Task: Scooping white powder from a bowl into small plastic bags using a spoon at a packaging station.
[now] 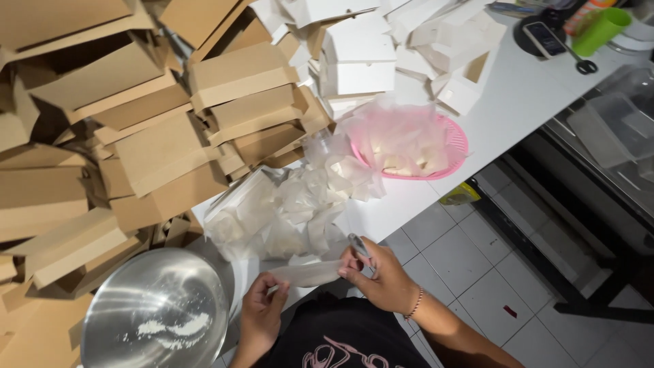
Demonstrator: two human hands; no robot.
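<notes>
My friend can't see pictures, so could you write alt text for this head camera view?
Two hands, the left hand and the right hand, hold a small clear plastic bag over a white table. Around them are a metal bowl, piles of brown boxes and white boxes, and a pink basket.
</notes>
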